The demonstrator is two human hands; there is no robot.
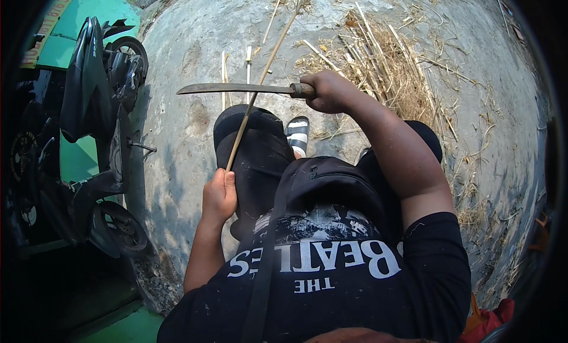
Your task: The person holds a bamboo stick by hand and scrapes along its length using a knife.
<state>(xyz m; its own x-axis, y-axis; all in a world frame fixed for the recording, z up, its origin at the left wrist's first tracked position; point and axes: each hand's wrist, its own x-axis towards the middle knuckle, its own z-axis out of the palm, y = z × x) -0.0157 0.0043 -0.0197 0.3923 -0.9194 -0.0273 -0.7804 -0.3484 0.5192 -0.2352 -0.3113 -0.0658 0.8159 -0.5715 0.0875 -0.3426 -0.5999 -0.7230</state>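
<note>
My left hand (219, 195) is closed round the lower end of a long, thin, dry stalk (241, 134). The stalk slants up and away to the right, past my knee, to a frayed far tip. In my right hand (332, 92) is the wooden handle of a machete (236, 88), its long dark blade pointing left. The blade crosses the stalk a little beyond my knee; whether the two touch I cannot tell. Beneath the blade, several pale cut sticks (248, 68) lie on the ground.
A heap of dry stalks and straw (384, 65) spreads over the rough concrete ground (183, 53) at the far right. Parked at the left is a black motorcycle (89, 100) against green surfaces. A striped sandal (297, 133) shows on my foot between my knees. Something red (497, 319) lies at lower right.
</note>
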